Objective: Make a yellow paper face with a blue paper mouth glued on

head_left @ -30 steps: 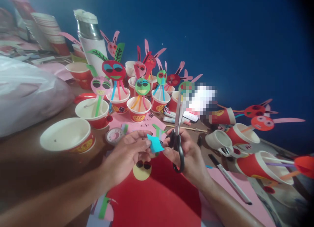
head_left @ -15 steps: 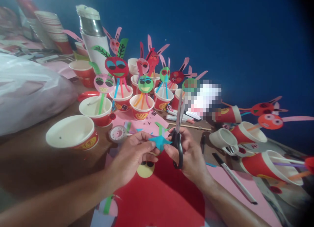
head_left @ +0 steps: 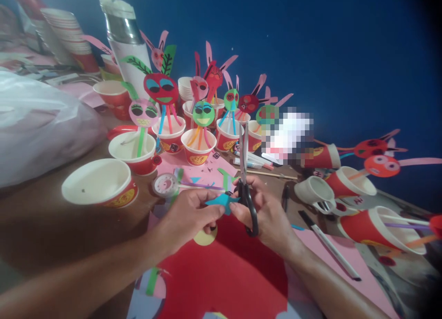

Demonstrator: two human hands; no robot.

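Between thumb and fingers, my left hand [head_left: 196,211] pinches a small cut piece of blue paper [head_left: 223,200]. My right hand [head_left: 267,213] holds black-handled scissors [head_left: 246,194], their blades pointing up and away from the paper. The right thumb is at the blue piece's right edge. Below both hands lies a large red sheet [head_left: 228,273]. A yellow paper circle [head_left: 206,236] rests on it, partly covered by my left fingers. Just beyond the hands, a pink sheet [head_left: 172,162] carries paper scraps.
Paper cups [head_left: 98,183] with paper-faced straw figures [head_left: 160,89] stand along the back. To the left are a white plastic bag [head_left: 41,130] and a flask [head_left: 129,52]. A tape roll [head_left: 165,185], a mug [head_left: 314,192] and a marker [head_left: 331,247] lie around the hands.
The blue paper has turned a little in my fingers, and my left fingers have shifted their grip on it. The scissors blades lean slightly further left. The view has moved slightly.
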